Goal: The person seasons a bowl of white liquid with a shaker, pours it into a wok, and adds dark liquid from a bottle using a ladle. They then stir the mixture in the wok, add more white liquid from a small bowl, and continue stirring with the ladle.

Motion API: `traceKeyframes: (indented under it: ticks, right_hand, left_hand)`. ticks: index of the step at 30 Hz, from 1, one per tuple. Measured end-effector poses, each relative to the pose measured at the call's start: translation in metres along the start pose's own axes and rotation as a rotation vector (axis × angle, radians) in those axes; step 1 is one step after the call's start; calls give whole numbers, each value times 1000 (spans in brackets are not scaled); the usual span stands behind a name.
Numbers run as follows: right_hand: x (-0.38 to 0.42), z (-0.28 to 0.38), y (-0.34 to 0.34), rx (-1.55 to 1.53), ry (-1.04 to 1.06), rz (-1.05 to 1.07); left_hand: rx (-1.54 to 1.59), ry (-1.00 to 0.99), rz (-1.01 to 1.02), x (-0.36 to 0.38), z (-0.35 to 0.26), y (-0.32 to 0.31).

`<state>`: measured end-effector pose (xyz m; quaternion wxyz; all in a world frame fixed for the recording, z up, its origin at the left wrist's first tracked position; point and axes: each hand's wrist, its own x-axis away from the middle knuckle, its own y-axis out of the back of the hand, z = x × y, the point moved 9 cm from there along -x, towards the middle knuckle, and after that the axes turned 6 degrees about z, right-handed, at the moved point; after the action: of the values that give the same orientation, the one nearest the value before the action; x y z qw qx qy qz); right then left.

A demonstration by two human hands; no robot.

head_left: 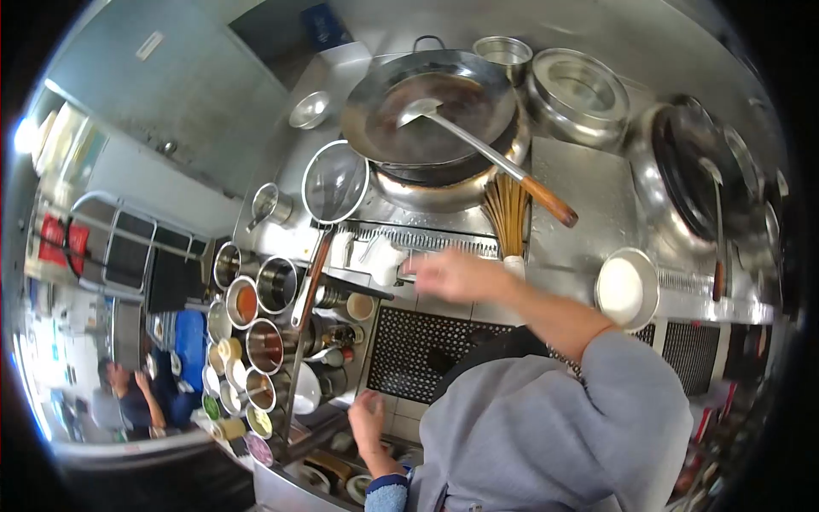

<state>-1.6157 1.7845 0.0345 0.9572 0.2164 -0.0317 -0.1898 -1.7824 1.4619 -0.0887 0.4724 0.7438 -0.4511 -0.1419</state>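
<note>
My right hand [450,275] reaches across the front of the stove, fingers loosely stretched out and holding nothing visible. Its fingertips are right beside a crumpled white cloth [384,260] on the stove's front edge. Low at the left, my left hand [367,420] hangs open with bare fingers beside the shelf of pots. Beyond the right hand, a large wok [363,115] sits on the burner with dark liquid in it. A wok spatula [486,152] rests in it, its wooden handle over the rim. A bamboo brush [507,213] stands below the wok.
A mesh strainer [336,181] lies left of the wok, its handle over several metal pots, including one of orange sauce [246,302]. On the right are a pot of white contents [620,288] and a second wok [682,171]. Another person [141,397] is far left.
</note>
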Motion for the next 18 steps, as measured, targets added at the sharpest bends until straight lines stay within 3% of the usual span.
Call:
traceKeyframes:
  ticks: [1,3,5,8,9,10,13,15,17,18]
  right_hand:
    - [-1,-3,52,203,-1,-253]
    - [17,34,150,731,-65,-654]
    - [22,-14,198,1086,-296,-657]
    - [36,-105,206,772,-750,-284]
    - [30,-125,212,747,-661,-286]
    - [39,-103,212,748,-559,-435]
    - [45,-88,212,721,-500,-497]
    - [68,-37,222,706,-513,-569]
    - [124,-18,253,505,-580,-663]
    - [165,-13,275,554,-582,-821]
  left_hand:
    - [40,-83,33,-9,-16,-1]
    - [409,217,220,-24,-23,-6]
    - [268,-52,210,-48,-31,-6]
    - [180,-319,225,-74,-58,6]
    - [172,-408,252,-84,-75,8]
    - [191,-467,270,-91,-84,10]
    - [123,-567,384,-109,-106,5]
    - [94,-602,398,-118,-119,2]
    - [113,-612,391,-124,-127,1]
    - [109,-585,415,-124,-133,0]
